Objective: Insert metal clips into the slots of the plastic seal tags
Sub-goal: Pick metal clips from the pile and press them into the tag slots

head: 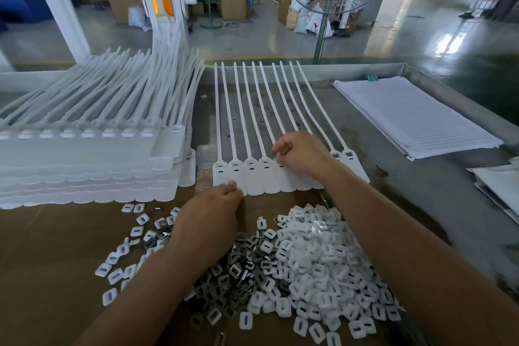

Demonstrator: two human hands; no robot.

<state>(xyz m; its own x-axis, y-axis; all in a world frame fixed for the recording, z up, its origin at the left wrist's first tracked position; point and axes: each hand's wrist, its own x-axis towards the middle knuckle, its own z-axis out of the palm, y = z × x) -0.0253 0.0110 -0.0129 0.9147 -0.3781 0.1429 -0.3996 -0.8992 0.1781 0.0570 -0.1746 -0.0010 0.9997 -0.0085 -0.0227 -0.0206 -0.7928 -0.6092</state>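
Note:
A strip of joined white plastic seal tags (254, 177) lies flat on the table, its long tails fanning away from me. The four leftmost tags show a dark metal clip in the slot. My right hand (302, 153) hovers over the fifth tag's head, fingers curled in a pinch at its slot; whatever it holds is hidden. My left hand (209, 215) rests with fingertips pressing the strip's near edge at the left. A heap of loose metal clips (236, 270) lies under my left forearm.
A pile of white plastic caps (323, 261) spreads at the front right, with strays at the left. Stacked tag strips (90, 166) rise at the left. A sheaf of lined paper (412, 115) lies at the right. A fan stand (323, 34) is beyond the table.

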